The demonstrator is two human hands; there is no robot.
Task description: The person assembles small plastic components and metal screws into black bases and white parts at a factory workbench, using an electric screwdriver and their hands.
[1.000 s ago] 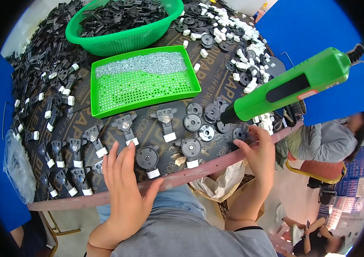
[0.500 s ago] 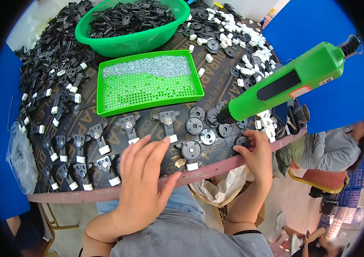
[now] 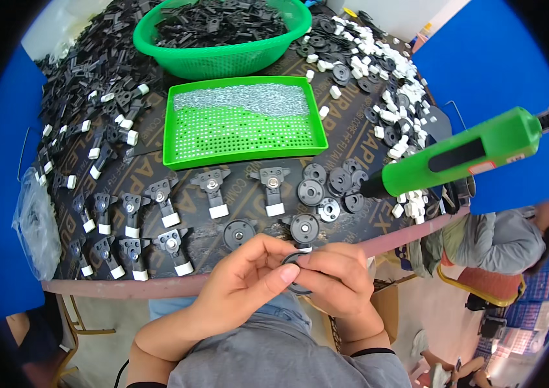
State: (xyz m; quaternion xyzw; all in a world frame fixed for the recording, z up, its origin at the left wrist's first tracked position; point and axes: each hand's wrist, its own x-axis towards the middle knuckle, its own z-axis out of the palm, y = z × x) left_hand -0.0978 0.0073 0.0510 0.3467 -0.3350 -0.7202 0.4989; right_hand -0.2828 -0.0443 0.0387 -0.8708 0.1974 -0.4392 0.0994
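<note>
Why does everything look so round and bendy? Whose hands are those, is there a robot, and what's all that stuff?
There is no robot here, just a person. The camera is worn on the person's head and looks down, and its very wide lens bends straight edges. The left hand and right hand are bare, and together they hold a black disc, partly hidden by fingers.

On the dark table there is a green tray with tiny silvery pieces inside. Behind it is a green basket full of black pieces. Nearer the hands lie black parts with white ends. Over on the right is a big green tool with a black tip.
</note>
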